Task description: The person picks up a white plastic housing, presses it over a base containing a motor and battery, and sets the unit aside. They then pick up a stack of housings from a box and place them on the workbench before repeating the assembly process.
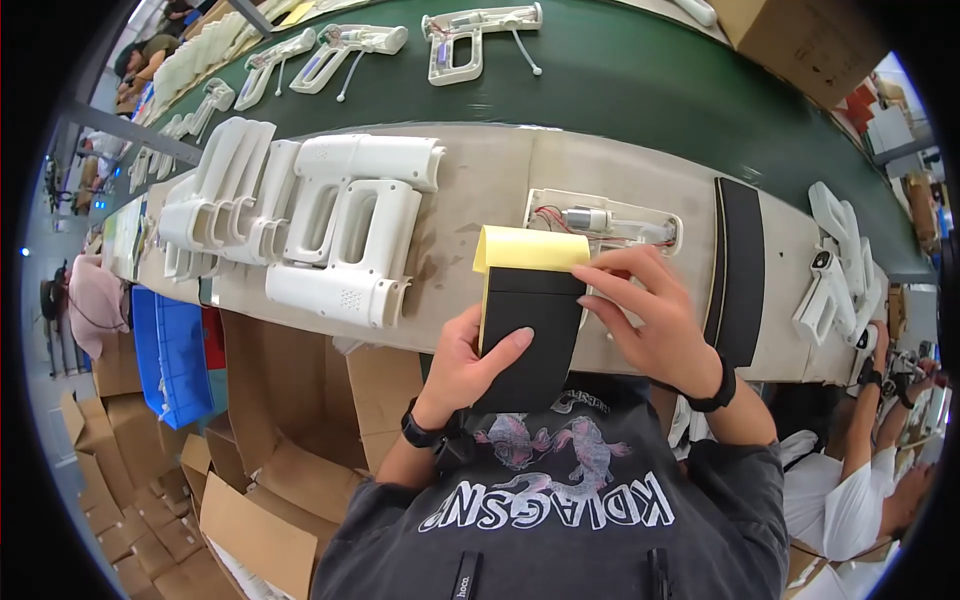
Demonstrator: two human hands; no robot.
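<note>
In front of my body, my left hand (465, 368) grips a stack of black foam sheet (530, 345), thumb lying across its face. Yellow backing paper (535, 248) shows bent back along the top edge, and a line crosses the foam just below it. With thumb and fingertips, my right hand (655, 318) pinches the upper right corner, where a narrow foam strip (535, 281) meets the paper. Right behind lies an opened white handheld housing (664, 232), with a motor (585, 219) and red wires inside, partly hidden by the paper and my right hand.
More black foam (738, 270) lies to the right. White housing shells (345, 250) stand grouped at left; white gun-shaped units (840, 265) lie far right. Open units (470, 42) rest on the green belt (600, 90). A blue bin (172, 355) and cardboard boxes (270, 525) sit below left. A co-worker (850, 490) is at right.
</note>
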